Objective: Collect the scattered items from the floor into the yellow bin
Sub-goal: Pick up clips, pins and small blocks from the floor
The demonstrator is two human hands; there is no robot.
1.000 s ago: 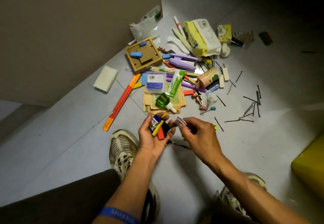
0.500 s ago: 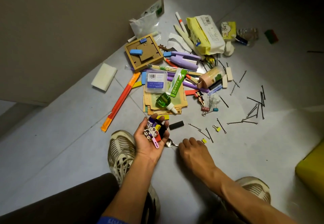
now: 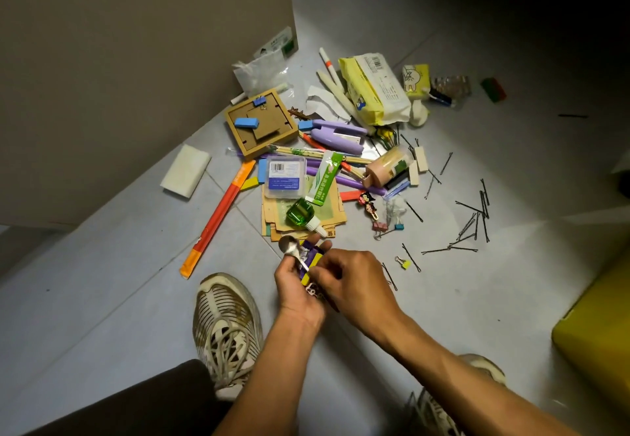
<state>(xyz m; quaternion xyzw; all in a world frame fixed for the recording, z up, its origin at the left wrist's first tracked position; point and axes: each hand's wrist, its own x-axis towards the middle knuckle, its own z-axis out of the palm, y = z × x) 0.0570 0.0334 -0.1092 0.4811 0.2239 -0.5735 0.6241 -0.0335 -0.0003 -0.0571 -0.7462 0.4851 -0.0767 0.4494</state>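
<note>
left hand (image 3: 298, 290) grips blocks and spoon (image 3: 292, 250) | right hand (image 3: 351, 282) fingers pinch spoon's handle | we judge spoon light, stiff, slippery; hold mid-handle

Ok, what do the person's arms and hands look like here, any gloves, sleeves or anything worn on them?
Both the left hand and the right hand are bare, with no gloves or rings visible. Both forearms are bare too, with no sleeves in view. No watch or band shows on either wrist in this frame.
</note>
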